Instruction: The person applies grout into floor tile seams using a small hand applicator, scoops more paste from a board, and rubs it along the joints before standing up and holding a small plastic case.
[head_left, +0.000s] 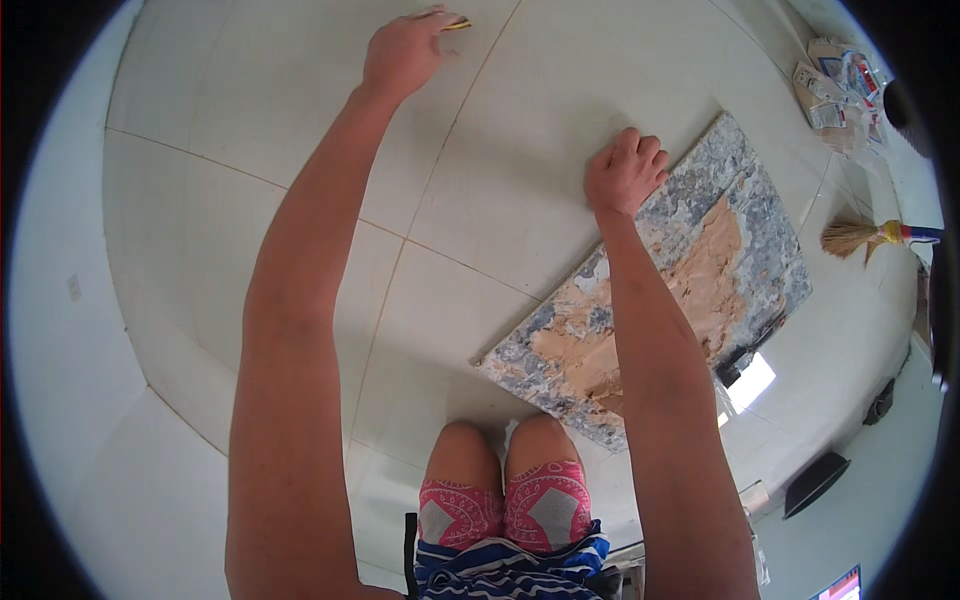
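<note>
Far out to the upper left, my left hand (405, 52) reaches over the tiled floor. Its fingers are closed on a thin yellow and dark strip-like thing (458, 24), mostly hidden by the hand. My right hand (627, 172) is curled like a fist at the upper left edge of a mottled grey board (745, 160). Whatever may be inside those fingers is hidden. Tan, putty-like paste (700, 265) lies spread unevenly over the board's middle. My right forearm crosses above the board and covers part of it.
Pale floor tiles (270, 110) with brown joints surround the board. A straw brush (852, 237) lies to the right, below crumpled printed bags (845, 95). A black shallow basin (815, 482) stands by the right wall. My bent knees (500, 450) are close to the board's near corner.
</note>
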